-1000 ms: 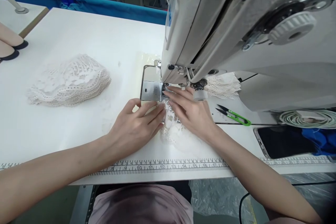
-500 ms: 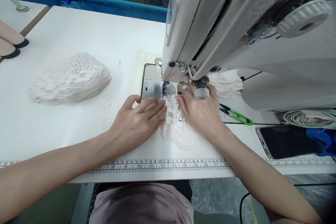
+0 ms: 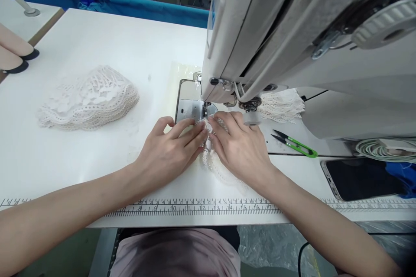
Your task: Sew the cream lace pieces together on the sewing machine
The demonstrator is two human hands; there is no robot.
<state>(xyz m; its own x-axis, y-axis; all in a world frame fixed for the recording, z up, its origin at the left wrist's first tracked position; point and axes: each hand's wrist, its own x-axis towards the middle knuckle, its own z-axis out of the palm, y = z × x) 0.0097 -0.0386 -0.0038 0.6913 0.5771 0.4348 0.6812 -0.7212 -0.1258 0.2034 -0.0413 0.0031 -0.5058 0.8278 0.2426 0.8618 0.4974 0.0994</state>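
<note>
A white lace piece (image 3: 222,171) lies under both hands, just in front of the needle and presser foot (image 3: 205,110) of a sewing machine (image 3: 237,30). With fingers bent together, my left hand (image 3: 169,147) grips the lace's left edge beside the metal needle plate (image 3: 188,108). My right hand (image 3: 242,145) has its fingers closed on the lace from the other side, fingertips close to those of the left. Between the hands the lace is bunched, and much of it is hidden beneath the right palm.
A stack of white lace (image 3: 91,101) lies left; more lace (image 3: 282,104) sits behind the machine head. Green-handled thread snips (image 3: 299,146), a phone (image 3: 360,177) and a coiled pale cord or tape (image 3: 386,147) are right. A ruler strip (image 3: 195,208) runs along the front edge.
My right hand has moved left, away from the snips, and its fingers now close on the lace near the left fingertips. The lace is more bunched. My left hand has barely moved.
</note>
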